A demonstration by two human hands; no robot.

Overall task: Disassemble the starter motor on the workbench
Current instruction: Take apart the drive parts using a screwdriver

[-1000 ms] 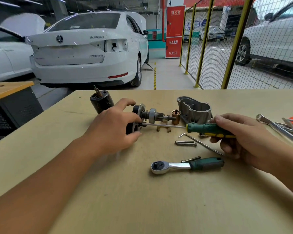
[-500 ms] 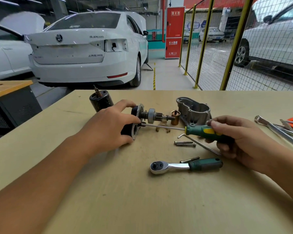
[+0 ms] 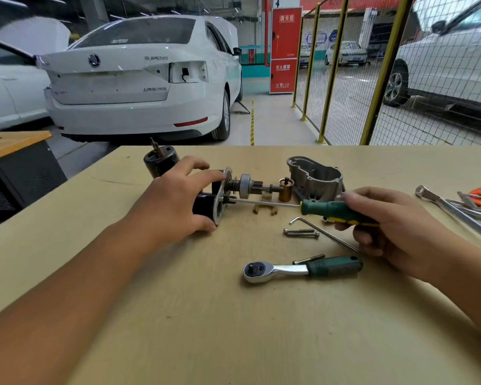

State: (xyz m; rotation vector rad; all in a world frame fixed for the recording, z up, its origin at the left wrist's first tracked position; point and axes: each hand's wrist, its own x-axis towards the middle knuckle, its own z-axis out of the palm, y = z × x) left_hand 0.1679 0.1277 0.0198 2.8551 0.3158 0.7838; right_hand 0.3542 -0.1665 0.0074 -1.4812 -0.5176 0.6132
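White cars fill a garage behind a tan counter (image 3: 178, 315). Near its far edge lies the starter motor (image 3: 220, 195), the left hand (image 3: 175, 201) curled around its dark body. The right hand (image 3: 386, 226) grips a green screwdriver (image 3: 333, 211), tip at the motor's plate. Motor looks heavy, rigid; best held by the body.

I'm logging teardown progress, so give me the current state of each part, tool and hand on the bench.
Starter motor: on its side, gripped by the left hand, pinion shaft exposed.
Left hand: curled around the motor body.
Screwdriver: held level, tip at the motor's end plate.
Right hand: gripping the screwdriver handle.
Aluminium nose housing: detached, on the bench.
Black cylinder: standing apart.
Ratchet: lying unused.
Two bolts: removed, lying side by side.
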